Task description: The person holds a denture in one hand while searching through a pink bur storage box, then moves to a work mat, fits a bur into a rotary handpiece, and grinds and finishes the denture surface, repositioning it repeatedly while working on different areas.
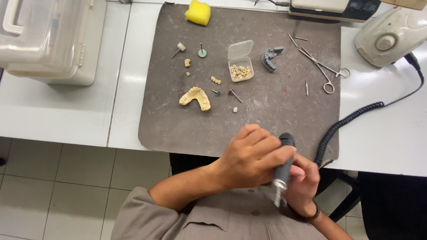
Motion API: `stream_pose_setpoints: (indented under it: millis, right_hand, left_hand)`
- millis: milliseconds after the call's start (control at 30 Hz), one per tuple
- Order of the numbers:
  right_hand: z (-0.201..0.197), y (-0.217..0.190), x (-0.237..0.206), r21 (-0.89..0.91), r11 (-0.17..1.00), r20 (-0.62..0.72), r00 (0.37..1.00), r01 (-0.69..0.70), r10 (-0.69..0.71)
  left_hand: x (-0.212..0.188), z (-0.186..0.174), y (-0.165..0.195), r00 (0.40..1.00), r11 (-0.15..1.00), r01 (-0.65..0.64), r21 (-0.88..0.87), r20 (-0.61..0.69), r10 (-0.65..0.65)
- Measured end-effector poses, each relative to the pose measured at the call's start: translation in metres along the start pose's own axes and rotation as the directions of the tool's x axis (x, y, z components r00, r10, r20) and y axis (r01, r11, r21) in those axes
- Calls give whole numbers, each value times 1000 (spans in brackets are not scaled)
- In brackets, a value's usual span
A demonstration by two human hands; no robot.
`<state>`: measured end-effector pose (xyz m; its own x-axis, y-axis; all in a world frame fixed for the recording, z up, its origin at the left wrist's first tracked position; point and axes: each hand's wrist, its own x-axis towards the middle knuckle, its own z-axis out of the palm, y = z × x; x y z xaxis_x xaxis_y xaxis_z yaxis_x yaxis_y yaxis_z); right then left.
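My left hand is wrapped around a grey rotary handpiece just off the table's near edge, its metal tip pointing back toward my chest. My right hand, with a dark band on its wrist, is curled against the lower end of the handpiece; whatever its fingers hold is hidden. A black coiled cable runs from the handpiece up to a white control unit at the back right.
On a dark mat lie a yellowish plaster dental cast, a small clear box of tooth pieces, a grey dental model, scissors-like forceps, several burs and loose teeth, and a yellow sponge. A large clear plastic case stands at the far left.
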<state>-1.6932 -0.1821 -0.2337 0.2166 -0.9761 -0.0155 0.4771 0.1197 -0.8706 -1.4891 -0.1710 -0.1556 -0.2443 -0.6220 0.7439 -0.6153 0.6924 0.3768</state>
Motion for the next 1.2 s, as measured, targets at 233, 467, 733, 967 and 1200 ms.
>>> stream_pose_setpoints:
  millis: [233, 467, 733, 967, 1200]
  right_hand:
    - [-29, 0, 41, 524, 705, 315, 878, -477, 360]
    - [-45, -96, 100, 559, 753, 542, 840, -347, -15]
    - [-35, -154, 172, -102, 959, 278, 933, 265, -228]
    - [-9, -121, 218, -316, 784, 343, 835, 534, -431]
    - [26, -42, 195, -344, 745, 599, 744, 572, -295]
  left_hand:
    - [11, 14, 7, 983, 984, -94, 154, 172, 67]
    - [-23, -69, -88, 868, 733, 356, 579, 85, -489]
    - [-24, -82, -127, 781, 777, 477, 411, 207, -589]
    - [41, -28, -145, 891, 896, 435, -89, 187, -414]
    - [46, 18, -121, 788, 722, 615, -317, 272, -552]
